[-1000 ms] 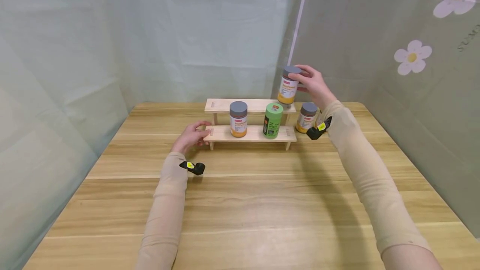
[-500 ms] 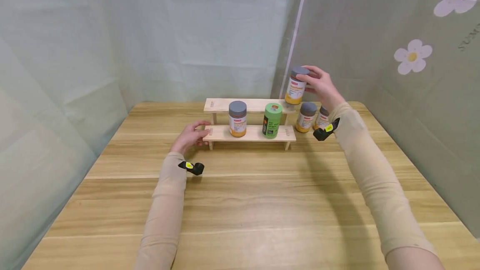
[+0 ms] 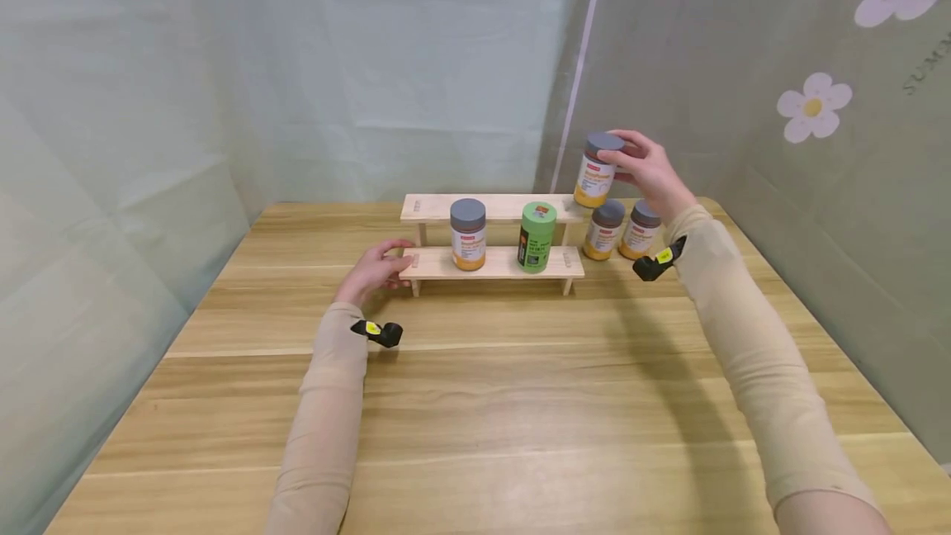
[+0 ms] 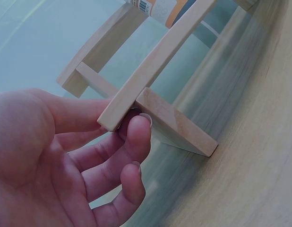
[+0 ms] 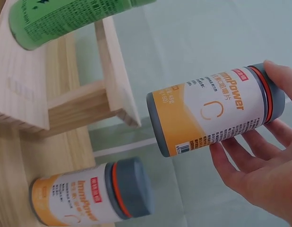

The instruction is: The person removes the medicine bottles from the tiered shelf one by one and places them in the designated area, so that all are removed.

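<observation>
Your right hand (image 3: 650, 176) is pinching the held jar (image 3: 593, 180) up near its lid, the thumb lying on one side and the fingers spreading along the other, opened only as wide as the jar. Your left hand (image 3: 375, 269) is gripping the left end of the lower board (image 3: 499, 262), with fingers curling beneath it. The jar is hanging nearly upright in the air, just beyond the right end of the upper board (image 3: 483, 206), and the right wrist view is showing a gap between them. Because you are holding it so high, the weight is probably sitting below your grip, so a firm, even pinch and a level base should be serving you best; let the base be clearing the grey lids of the two standing jars (image 3: 603, 231) below. A light left grip should be steadying the stand without dragging it. The boards are looking smooth, pale and square-edged, resting on plain wooden legs. The jars are showing rounded bodies, orange-and-white labels and an orange-red ring under each lid. On the lower board, a matching jar (image 3: 469, 235) and a green canister (image 3: 537, 238) are standing apart. Outward, the table (image 3: 475, 386) is showing streaky woodgrain, and a creased sheet (image 3: 446, 64) is hanging behind.
</observation>
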Motion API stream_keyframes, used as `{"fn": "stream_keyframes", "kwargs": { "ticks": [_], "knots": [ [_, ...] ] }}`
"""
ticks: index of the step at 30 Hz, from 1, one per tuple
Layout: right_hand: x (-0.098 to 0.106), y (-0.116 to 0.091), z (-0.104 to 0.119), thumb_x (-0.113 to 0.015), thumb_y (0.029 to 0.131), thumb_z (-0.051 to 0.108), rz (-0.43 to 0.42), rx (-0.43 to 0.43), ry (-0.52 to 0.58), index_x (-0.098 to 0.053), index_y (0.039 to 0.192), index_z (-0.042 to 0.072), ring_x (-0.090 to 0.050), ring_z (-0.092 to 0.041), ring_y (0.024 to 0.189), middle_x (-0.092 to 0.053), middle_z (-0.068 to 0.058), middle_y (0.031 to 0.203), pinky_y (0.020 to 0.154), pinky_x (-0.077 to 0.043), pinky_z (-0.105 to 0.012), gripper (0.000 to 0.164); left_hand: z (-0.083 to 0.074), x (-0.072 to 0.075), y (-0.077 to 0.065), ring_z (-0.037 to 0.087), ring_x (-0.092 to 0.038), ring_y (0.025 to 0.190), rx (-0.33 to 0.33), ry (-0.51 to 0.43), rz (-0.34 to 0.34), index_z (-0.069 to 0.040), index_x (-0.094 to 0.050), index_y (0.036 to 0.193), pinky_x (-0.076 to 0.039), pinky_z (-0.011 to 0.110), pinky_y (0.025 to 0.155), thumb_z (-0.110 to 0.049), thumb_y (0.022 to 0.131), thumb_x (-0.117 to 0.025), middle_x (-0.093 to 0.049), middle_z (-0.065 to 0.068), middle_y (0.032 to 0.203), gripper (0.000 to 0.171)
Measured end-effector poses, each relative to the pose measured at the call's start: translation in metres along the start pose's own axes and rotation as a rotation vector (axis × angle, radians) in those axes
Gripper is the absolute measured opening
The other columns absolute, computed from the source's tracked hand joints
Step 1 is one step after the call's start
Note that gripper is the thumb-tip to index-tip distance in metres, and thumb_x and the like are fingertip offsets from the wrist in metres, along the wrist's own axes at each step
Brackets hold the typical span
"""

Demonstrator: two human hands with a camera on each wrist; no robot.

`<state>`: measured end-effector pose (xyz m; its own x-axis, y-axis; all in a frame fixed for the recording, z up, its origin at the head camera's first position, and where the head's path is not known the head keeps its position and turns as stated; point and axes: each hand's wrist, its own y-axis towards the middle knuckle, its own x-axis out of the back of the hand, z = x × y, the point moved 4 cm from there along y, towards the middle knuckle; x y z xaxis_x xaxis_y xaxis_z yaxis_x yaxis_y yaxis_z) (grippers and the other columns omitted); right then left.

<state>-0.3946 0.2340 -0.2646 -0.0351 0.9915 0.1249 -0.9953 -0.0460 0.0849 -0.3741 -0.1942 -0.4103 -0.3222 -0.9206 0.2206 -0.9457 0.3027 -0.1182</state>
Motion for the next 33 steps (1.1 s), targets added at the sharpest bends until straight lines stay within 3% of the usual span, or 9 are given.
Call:
{"fn": "stream_keyframes", "kwargs": {
  "ticks": [5, 12, 20, 23, 33],
  "knots": [
    [0.006, -0.004, -0.003, -0.072, 0.088, 0.028, -0.006, 0.002, 0.005, -0.05, 0.135, 0.02, -0.053, -0.009, 0.112, -0.058, 0.009, 0.12, 0.104, -0.039, -0.037, 0.053, 0.001, 0.0, 0.004, 0.007, -0.062, 0.062, 0.051, 0.048, -0.035, -0.006, -0.043, 0.141, -0.048, 0.023, 0.061, -0.019, 0.099, -0.054, -0.064, -0.002, 0.084, 0.046],
    [0.018, -0.007, -0.006, -0.074, 0.086, 0.03, -0.033, 0.016, 0.009, -0.052, 0.133, 0.022, -0.052, -0.01, 0.112, -0.059, 0.01, 0.118, 0.108, -0.036, -0.04, 0.052, 0.002, -0.001, 0.006, 0.009, -0.063, 0.063, 0.1, 0.005, -0.009, -0.003, -0.036, 0.146, -0.048, 0.024, 0.061, -0.015, 0.1, -0.052, -0.063, -0.007, 0.081, 0.05],
    [0.028, -0.01, -0.013, -0.071, 0.089, 0.021, -0.079, 0.063, 0.138, -0.054, 0.128, 0.019, -0.057, -0.006, 0.099, -0.061, 0.011, 0.107, 0.082, -0.048, -0.022, 0.042, -0.002, 0.0, 0.001, 0.007, -0.062, 0.063, 0.089, 0.046, -0.017, -0.005, -0.036, 0.146, -0.046, 0.021, 0.061, -0.017, 0.101, -0.051, -0.061, -0.007, 0.08, 0.049],
    [0.032, -0.011, -0.013, -0.071, 0.089, 0.021, -0.105, 0.068, 0.167, -0.054, 0.126, 0.018, -0.057, -0.005, 0.098, -0.061, 0.011, 0.106, 0.079, -0.049, -0.021, 0.042, -0.008, -0.001, -0.003, 0.008, -0.062, 0.063, 0.095, 0.022, -0.008, -0.003, -0.035, 0.146, -0.047, 0.022, 0.061, -0.015, 0.101, -0.051, -0.062, -0.006, 0.08, 0.049],
    [0.047, -0.018, -0.014, -0.07, 0.09, 0.021, -0.143, 0.059, 0.201, -0.054, 0.12, 0.02, -0.058, -0.005, 0.095, -0.063, 0.012, 0.103, 0.076, -0.05, -0.02, 0.034, 0.001, 0.001, 0.002, 0.006, -0.062, 0.064, 0.08, 0.018, -0.015, -0.005, -0.037, 0.145, -0.047, 0.021, 0.061, -0.017, 0.101, -0.051, -0.063, -0.006, 0.085, 0.049]
  ]
}}
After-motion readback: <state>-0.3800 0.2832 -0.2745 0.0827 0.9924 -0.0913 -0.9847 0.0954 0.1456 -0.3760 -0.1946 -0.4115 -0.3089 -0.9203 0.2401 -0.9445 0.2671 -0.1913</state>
